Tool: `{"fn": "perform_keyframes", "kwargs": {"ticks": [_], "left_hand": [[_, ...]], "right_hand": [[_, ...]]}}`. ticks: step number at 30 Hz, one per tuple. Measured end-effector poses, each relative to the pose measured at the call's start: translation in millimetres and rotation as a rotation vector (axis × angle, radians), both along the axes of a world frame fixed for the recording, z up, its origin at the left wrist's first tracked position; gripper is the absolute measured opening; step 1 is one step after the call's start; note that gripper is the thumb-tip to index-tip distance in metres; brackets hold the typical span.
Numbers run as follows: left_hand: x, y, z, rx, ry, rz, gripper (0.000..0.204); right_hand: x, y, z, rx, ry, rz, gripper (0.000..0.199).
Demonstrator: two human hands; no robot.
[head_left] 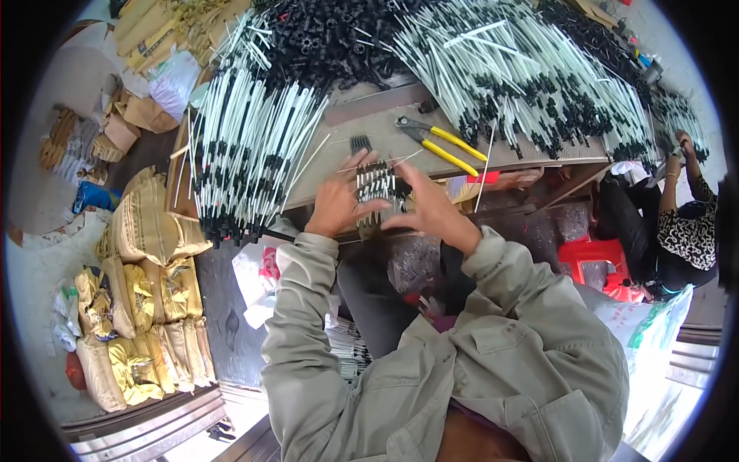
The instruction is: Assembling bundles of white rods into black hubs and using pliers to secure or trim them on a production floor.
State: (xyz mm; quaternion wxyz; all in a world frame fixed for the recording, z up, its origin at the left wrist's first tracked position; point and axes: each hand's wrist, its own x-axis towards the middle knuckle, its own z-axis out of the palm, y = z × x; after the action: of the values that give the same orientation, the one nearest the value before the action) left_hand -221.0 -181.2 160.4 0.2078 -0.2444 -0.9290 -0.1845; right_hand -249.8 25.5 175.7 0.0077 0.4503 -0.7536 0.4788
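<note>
A small bundle of slim black-and-white striped pieces (376,183) sits between a person's two bare hands at the near edge of a cluttered worktable (381,138), seen from above. The left hand (336,196) is half open along the bundle's left side, its thumb reaching across the lower part. The right hand (431,204) is also half open on the right side, thumb and forefinger spread wide apart. How firmly either hand grips, if at all, cannot be told.

Just beyond the left fingertips lies a dark comb-like piece (360,144). Farther right on the table are pliers (454,142) with yellow handles, their nose toward the upper left.

To the left of the hands, a pile of white rods with black fittings (250,138) overhangs the table edge. A larger pile of similar rods (523,77) spreads across the right, and between the two, at the back, is a heap of black parts (331,46).

The person wears a grey-green jacket (408,385). On the floor at left stand stuffed tan and yellow sacks (146,223). At right, beyond a red plastic stool (573,252), a co-worker in a patterned top (689,239) sits by the far end of the rods.
</note>
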Motion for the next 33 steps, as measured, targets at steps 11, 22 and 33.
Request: {"fn": "perform_keyframes", "kwargs": {"ticks": [11, 22, 33], "left_hand": [[7.9, 4.1, -13.6, 0.154, -0.067, 0.044, 0.047], [84.9, 145.3, 15.9, 1.081, -0.506, -0.145, 0.043], [97.1, 148.7, -81.7, 1.179, -1.151, -0.166, 0.046]], "right_hand": [[-11.5, -46.4, -12.6, -0.286, -0.53, 0.321, 0.034], [55.7, 69.1, 61.0, -0.478, -0.675, 0.44, 0.029], [40.0, 120.0, -53.0, -0.407, -1.156, 0.205, 0.026]]}}
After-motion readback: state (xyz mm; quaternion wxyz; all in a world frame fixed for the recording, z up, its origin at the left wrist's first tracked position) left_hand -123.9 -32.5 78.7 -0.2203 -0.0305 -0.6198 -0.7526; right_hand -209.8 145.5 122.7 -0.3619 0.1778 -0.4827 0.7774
